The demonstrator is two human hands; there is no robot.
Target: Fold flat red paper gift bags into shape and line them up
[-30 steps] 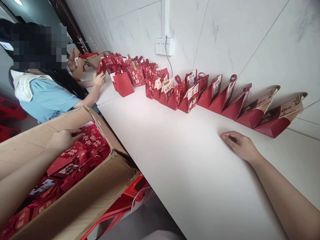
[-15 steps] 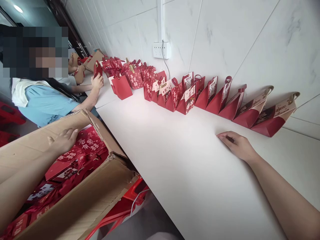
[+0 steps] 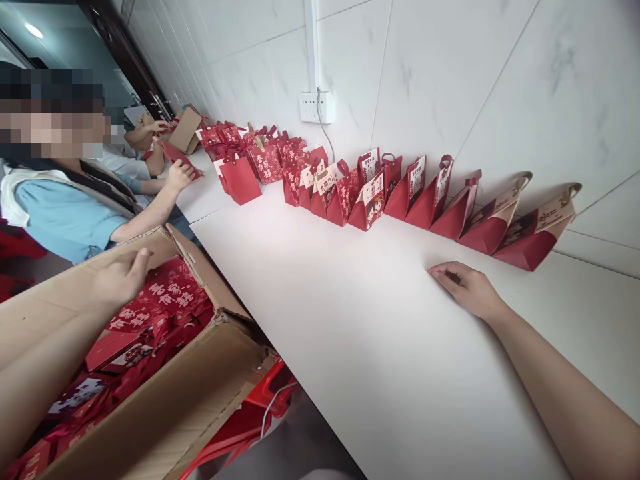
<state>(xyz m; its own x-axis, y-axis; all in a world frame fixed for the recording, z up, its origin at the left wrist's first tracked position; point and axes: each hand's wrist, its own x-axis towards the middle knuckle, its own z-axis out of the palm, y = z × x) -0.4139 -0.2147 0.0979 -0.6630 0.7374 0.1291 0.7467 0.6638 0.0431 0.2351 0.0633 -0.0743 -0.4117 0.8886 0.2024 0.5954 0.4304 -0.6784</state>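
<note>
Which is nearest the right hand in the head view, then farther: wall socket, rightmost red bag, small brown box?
1. rightmost red bag, just beyond the right hand.
2. wall socket, higher and leftward.
3. small brown box, far left, farthest back.

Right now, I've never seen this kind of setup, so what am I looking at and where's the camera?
No machine here: a camera worn on a person's head looks down at their own bare hands. The left hand hovers open over a cardboard box of flat red gift bags, holding nothing. The right hand rests open on the white table. A row of assembled gift bags stands along the tiled wall. Further left, another person handles a red bag.
</note>
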